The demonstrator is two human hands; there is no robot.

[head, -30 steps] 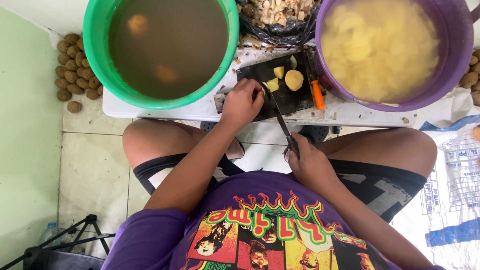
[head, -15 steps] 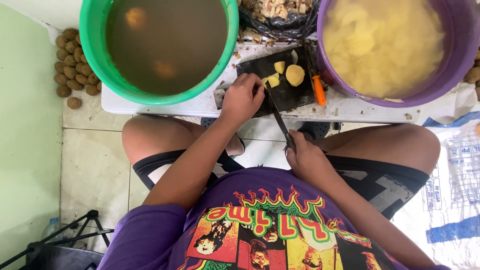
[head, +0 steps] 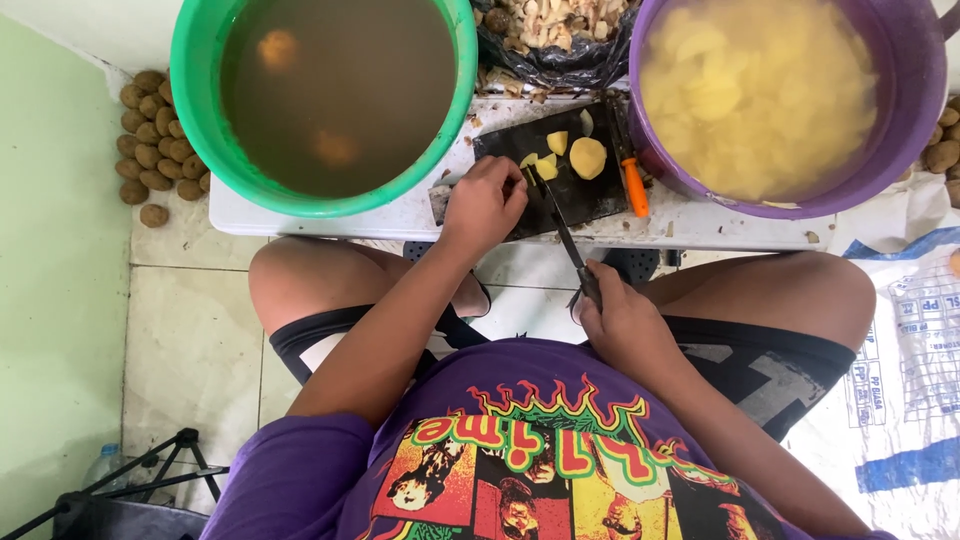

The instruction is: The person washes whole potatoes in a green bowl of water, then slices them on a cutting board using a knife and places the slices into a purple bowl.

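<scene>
Gripping the handle of a long dark knife, the right hand stays closed around it near the lap, the blade reaching up onto the black cutting board. The left hand curls its fingers down on a pale yellow peeled potato piece at the board's near edge, beside the blade tip. More cut pieces, smooth and yellow, lie just beyond, with an orange-handled peeler to their right, between green bucket and purple bucket.
</scene>
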